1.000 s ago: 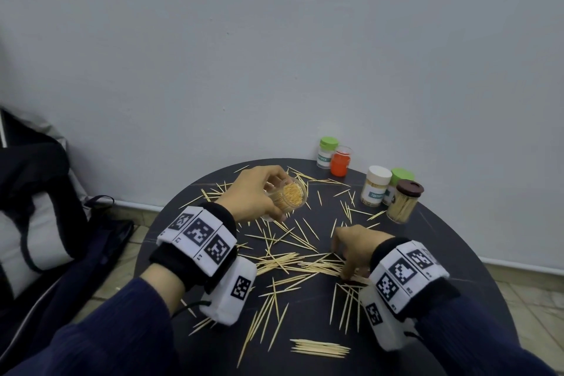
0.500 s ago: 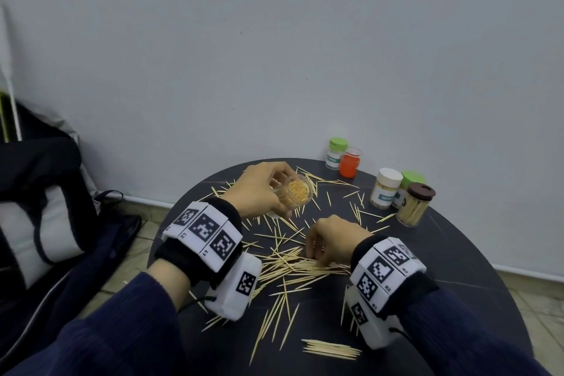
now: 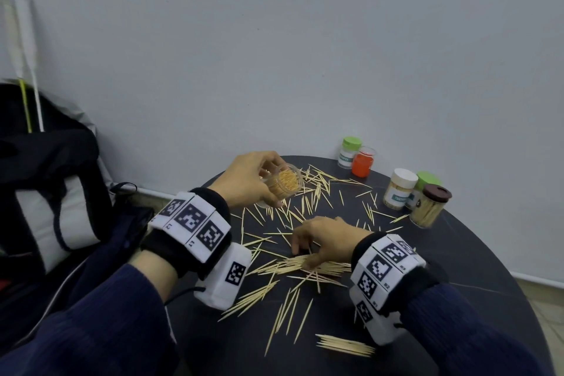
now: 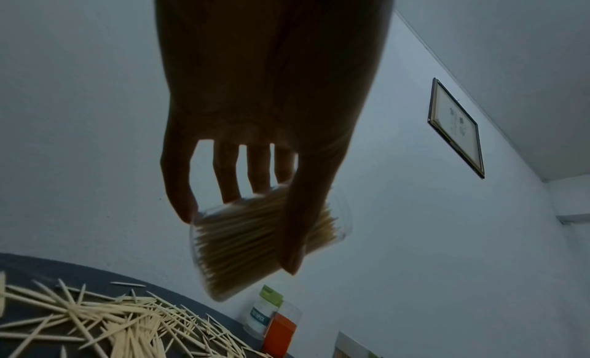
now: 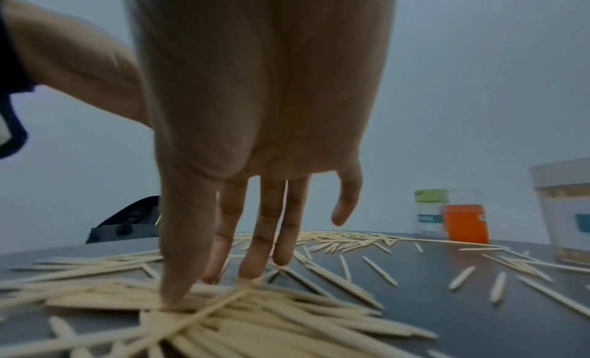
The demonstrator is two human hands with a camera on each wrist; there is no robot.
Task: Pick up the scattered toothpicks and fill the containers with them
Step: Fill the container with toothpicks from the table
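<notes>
Toothpicks (image 3: 308,265) litter the worktop (image 3: 457,268); right hand (image 3: 326,238) presses straight fingers on them, left hand (image 3: 247,183) grips a filled clear container (image 3: 283,185).

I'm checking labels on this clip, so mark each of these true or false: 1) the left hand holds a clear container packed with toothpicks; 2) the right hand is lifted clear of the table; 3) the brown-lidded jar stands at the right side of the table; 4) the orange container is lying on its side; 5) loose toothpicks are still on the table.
1) True: the left hand grips the clear container, tilted and packed with toothpicks.
2) False: the right hand is down at the table, fingertips on a pile of toothpicks.
3) True: the brown-lidded jar stands there.
4) False: the orange container stands upright beside the green-lidded bottle.
5) True: many are still scattered.
</notes>
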